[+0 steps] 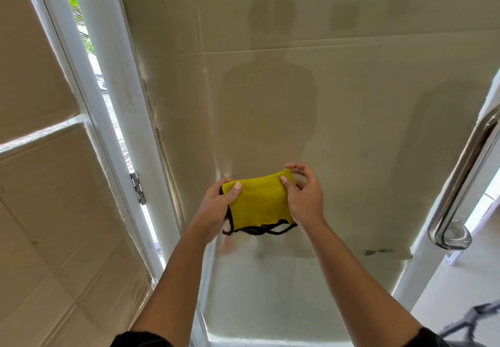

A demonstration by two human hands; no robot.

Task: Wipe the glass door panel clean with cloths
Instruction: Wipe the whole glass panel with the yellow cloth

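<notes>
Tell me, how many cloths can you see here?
1 for certain: a yellow cloth held between the left hand and right hand. The dark fabric under it could be its edging or a second cloth.

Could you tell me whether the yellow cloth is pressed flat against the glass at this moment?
No, the yellow cloth is held up in front of the glass door panel, pinched between the left hand and right hand.

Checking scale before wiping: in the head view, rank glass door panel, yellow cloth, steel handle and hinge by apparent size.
Largest: glass door panel.
Next, unranked: steel handle and yellow cloth; the handle looks longer, the cloth broader.
Smallest: hinge.
</notes>
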